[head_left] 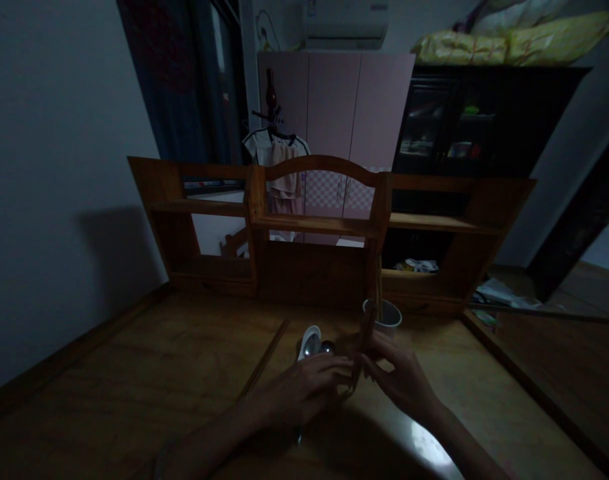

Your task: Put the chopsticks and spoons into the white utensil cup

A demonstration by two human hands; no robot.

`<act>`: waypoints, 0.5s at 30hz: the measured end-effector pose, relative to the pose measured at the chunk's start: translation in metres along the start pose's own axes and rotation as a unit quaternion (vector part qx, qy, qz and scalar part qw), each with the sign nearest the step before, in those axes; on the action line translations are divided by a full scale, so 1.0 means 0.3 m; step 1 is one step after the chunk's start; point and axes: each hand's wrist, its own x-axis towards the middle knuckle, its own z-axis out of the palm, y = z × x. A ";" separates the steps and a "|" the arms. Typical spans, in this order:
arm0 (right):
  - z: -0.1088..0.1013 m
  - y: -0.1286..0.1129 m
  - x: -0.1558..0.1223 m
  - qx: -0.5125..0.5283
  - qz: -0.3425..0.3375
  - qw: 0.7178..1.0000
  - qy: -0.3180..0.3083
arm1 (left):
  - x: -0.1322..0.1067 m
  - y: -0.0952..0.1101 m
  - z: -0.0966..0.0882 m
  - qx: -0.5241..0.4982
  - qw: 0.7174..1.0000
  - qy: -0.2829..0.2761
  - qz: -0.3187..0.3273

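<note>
My left hand [307,387] and my right hand [401,377] meet over the wooden desk [149,373], fingers pinched together on a bundle of wooden chopsticks [364,340] held between them. The sticks tilt up toward a white cup [387,319] just behind my right hand, with another chopstick standing in it. Two metal spoons [317,347], one with a white handle, lie on the desk just beyond my left fingers. The room is dim.
A wooden shelf unit [329,227] stands along the desk's back edge. A white wall is on the left. Behind are a pink wardrobe [334,107], a clothes rack with garments, and a dark cabinet [484,120] with yellow bedding on top.
</note>
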 end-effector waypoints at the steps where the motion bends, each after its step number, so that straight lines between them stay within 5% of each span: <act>1: 0.004 0.000 -0.003 0.008 0.002 1.000 0.002 | 0.000 0.000 0.001 -0.005 1.000 0.004 0.001; 15: 0.004 0.022 -0.011 0.093 0.059 0.994 -0.001 | 0.002 0.013 0.004 -0.038 0.999 -0.017 -0.012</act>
